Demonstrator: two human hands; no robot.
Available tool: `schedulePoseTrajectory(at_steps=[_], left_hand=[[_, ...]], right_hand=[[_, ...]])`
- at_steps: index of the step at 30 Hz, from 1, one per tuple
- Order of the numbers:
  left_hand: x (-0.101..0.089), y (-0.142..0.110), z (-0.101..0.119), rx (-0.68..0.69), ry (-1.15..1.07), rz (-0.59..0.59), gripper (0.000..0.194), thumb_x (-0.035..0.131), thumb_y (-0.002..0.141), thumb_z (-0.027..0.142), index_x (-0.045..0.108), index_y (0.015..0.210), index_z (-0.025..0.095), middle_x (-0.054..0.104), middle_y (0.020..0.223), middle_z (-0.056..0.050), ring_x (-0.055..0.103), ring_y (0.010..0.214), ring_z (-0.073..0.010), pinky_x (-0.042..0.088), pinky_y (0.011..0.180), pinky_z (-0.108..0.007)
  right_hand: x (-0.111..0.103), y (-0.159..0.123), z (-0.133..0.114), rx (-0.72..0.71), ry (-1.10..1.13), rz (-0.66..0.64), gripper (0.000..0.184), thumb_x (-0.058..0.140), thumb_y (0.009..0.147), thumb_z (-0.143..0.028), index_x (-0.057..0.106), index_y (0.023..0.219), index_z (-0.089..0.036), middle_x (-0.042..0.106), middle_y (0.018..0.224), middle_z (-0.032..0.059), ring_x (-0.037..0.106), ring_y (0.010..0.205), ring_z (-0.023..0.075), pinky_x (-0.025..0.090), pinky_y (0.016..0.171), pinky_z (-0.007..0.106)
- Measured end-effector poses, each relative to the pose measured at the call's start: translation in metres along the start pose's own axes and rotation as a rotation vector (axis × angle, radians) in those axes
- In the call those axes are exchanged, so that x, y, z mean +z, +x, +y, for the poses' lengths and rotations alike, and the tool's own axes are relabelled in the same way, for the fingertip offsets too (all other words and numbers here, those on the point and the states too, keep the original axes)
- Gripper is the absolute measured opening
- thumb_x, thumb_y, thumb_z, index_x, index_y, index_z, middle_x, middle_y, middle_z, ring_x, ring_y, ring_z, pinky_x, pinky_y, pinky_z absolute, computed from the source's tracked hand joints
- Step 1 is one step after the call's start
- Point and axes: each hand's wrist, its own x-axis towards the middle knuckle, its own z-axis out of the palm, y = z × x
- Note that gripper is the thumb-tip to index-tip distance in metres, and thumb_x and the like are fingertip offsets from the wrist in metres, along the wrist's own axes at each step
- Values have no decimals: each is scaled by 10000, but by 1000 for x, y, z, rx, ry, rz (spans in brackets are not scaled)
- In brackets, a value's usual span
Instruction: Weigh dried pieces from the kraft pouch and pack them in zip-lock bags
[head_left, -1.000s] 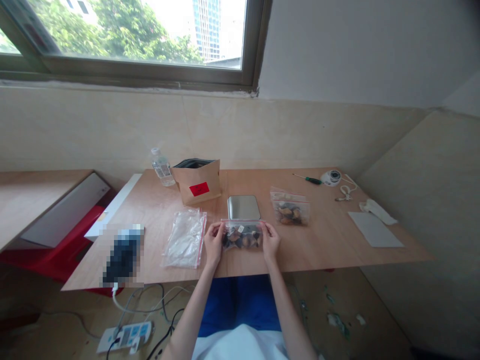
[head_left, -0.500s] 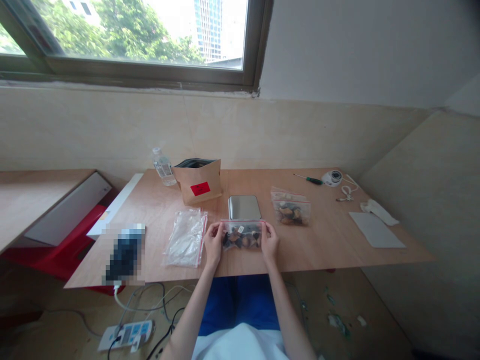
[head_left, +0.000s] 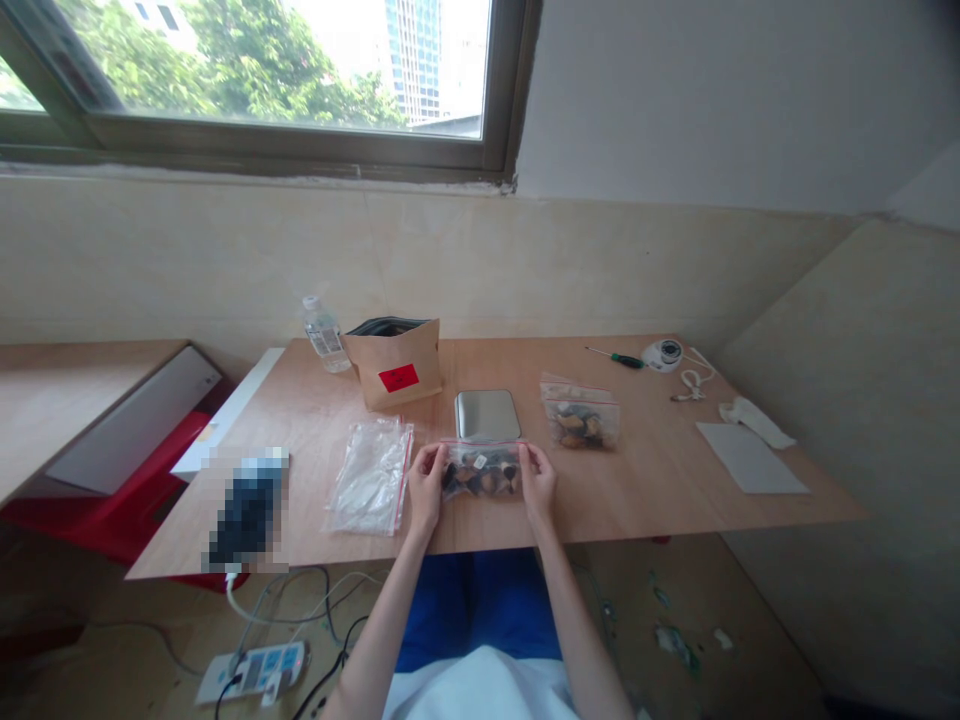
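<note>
A clear zip bag (head_left: 484, 472) with dark and brown pieces inside and a small white packet is held level over the table's front part. My left hand (head_left: 427, 487) grips its left end, and my right hand (head_left: 538, 480) grips its right end. Both hands have thumbs and fingers closed near the red-lined top edge. Just behind the bag lies a silver flat-topped scale (head_left: 487, 413). To the left are flat clear zip bags (head_left: 369, 478) with nothing visible inside. Right of the scale lie filled zip bags (head_left: 581, 420) with similar pieces.
A brown paper pouch (head_left: 397, 365) with a red label stands open at the back beside a plastic bottle (head_left: 325, 335). Farther right are a screwdriver (head_left: 626, 361), a white camera (head_left: 664, 355) and a white sheet (head_left: 752, 460). A blurred dark device (head_left: 247, 515) lies front left, cabled.
The bag stays in both hands and the pieces inside look slightly shifted. The whole view has moved a little; the other things on the table stay in place.
</note>
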Motion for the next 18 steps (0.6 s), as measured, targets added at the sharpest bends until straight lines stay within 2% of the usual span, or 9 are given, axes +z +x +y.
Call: schedulePoseTrajectory(at_steps=[4, 8, 13, 18], left_hand=[[1, 1, -2, -10, -20, -40, 299, 647, 731, 417, 660, 887, 163, 679, 878, -55, 611, 823, -170, 452, 755, -264], [0, 2, -4, -26, -17, -76, 305, 655, 725, 403, 668, 905, 157, 684, 898, -66, 611, 833, -177, 453, 761, -271], [-3, 3, -6, -38, 14, -84, 286, 654, 722, 411, 681, 831, 149, 673, 810, -48, 595, 768, -166, 446, 721, -259], [-3, 3, -7, -33, 17, -65, 276, 643, 733, 409, 673, 834, 154, 669, 811, -44, 590, 763, -162, 439, 710, -255]], right_hand=[[0, -1, -3, 15, 28, -78, 345, 549, 805, -460, 649, 888, -140, 710, 822, 88, 652, 761, 202, 506, 705, 307], [0, -1, -3, 22, 41, -98, 347, 566, 793, -468, 654, 873, -142, 712, 816, 84, 654, 762, 205, 507, 706, 310], [1, 1, 4, 29, 61, -101, 340, 578, 780, -471, 661, 866, -153, 713, 813, 81, 657, 770, 209, 507, 715, 311], [2, 2, 8, 6, -21, -34, 356, 568, 778, -491, 667, 854, -157, 712, 796, 85, 655, 752, 214, 504, 715, 318]])
